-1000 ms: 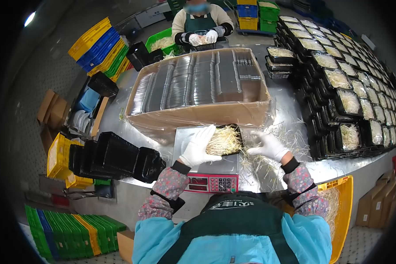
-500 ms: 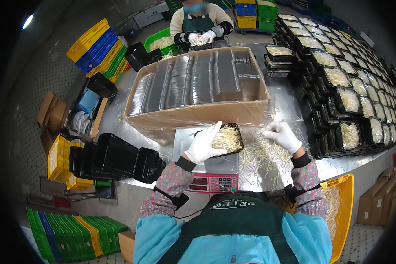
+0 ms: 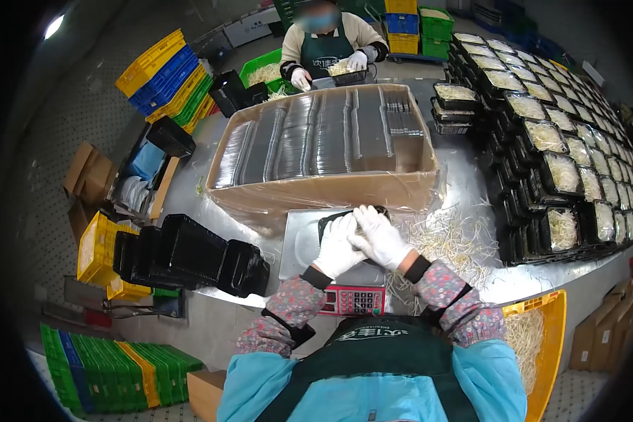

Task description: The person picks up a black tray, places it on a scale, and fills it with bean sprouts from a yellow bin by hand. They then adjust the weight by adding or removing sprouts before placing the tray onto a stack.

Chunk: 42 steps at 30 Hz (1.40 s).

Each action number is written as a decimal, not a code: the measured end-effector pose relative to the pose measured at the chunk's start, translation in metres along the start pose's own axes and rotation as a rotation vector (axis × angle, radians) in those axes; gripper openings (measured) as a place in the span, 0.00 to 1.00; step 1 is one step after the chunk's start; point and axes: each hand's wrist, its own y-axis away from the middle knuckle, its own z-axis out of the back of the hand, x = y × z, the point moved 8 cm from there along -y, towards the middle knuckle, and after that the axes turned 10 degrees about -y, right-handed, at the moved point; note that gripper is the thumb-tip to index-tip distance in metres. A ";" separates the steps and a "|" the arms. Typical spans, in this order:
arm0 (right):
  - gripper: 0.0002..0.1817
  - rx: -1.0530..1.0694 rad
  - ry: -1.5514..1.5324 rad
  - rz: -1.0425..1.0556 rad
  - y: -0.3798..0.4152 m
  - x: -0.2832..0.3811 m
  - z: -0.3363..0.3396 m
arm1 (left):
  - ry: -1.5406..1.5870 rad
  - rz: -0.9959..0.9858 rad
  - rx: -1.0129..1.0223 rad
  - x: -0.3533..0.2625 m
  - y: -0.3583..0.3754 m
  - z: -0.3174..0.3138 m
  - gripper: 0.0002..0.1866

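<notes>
Both of my gloved hands lie over a black plastic tray (image 3: 325, 224) on a table scale (image 3: 299, 243). My left hand (image 3: 338, 246) rests on the tray's left side with fingers stretched out. Across the right side lies my right hand (image 3: 381, 238), its fingers extended and touching the left. The hands hide most of the tray and what is in it. Loose bean sprouts (image 3: 457, 246) are scattered on the metal table right of the scale. The scale's red keypad panel (image 3: 359, 301) faces me.
Beyond the scale stands a cardboard box (image 3: 323, 193) of stacked clear lids. Black trays (image 3: 193, 253) are nested at left. Filled packs (image 3: 563, 172) pile up at right. A yellow crate (image 3: 552, 352) holds sprouts beside me. Across the table, a co-worker (image 3: 327, 53) handles a filled tray.
My right hand has moved left from the loose sprouts onto the tray. My left hand has shifted over the tray. The co-worker's hands have moved apart, one with a filled tray.
</notes>
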 end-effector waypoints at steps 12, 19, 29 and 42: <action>0.43 0.093 -0.122 -0.263 -0.018 -0.015 -0.022 | -0.143 0.044 0.042 0.019 -0.012 -0.028 0.27; 0.26 0.008 -0.135 -0.115 -0.072 -0.026 0.073 | 0.071 0.192 0.240 0.006 -0.003 0.012 0.49; 0.11 -0.043 0.328 -0.067 -0.144 -0.126 0.080 | 0.563 0.497 -0.252 0.051 0.060 0.076 0.25; 0.14 -0.028 -0.038 -0.526 -0.115 -0.125 0.114 | 0.032 -0.133 -0.132 -0.038 -0.015 0.069 0.29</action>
